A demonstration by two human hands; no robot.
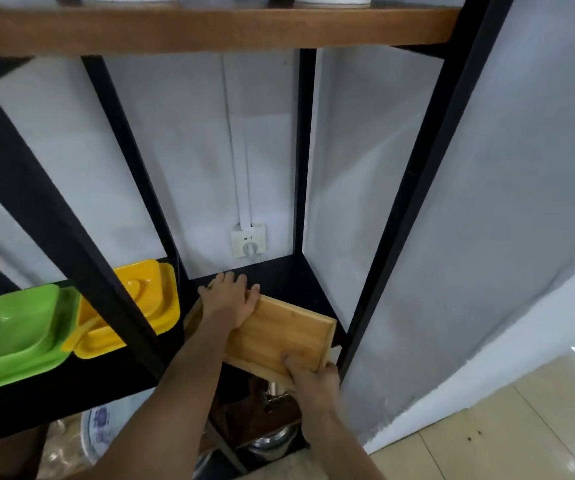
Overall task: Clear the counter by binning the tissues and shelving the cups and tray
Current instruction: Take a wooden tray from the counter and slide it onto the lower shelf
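Grey-white wall [486,188] w/ a power socket [248,240] behind a black metal shelving unit [414,188]; pale tiled floor [507,438] at lower right. A brown wooden shelf board [209,29] runs across the top of the unit, a black shelf [299,282] sits lower down.

On that black shelf, right bay: a bamboo tray [279,332], light wood w/ visible strip grain and a low raised rim, rectangular. It lies flat-ish, partly over the shelf's front edge, skewed in the bay: long axis runs from far-left to near-right, far corner toward the wall, near-right corner toward the unit's front post.

Left hand [230,299] rests on the tray's far-left end, fingers straight and spread, palm down. Right hand [313,374] grips the near-right corner, thumb on top, other fingers curled under the edge.

Left bay, same shelf: a green plastic dish [12,330] and a yellow plastic dish [154,299], side by side, touching. Below: steel pots [272,441] and a blue-and-white ceramic piece [100,431], partly hidden.
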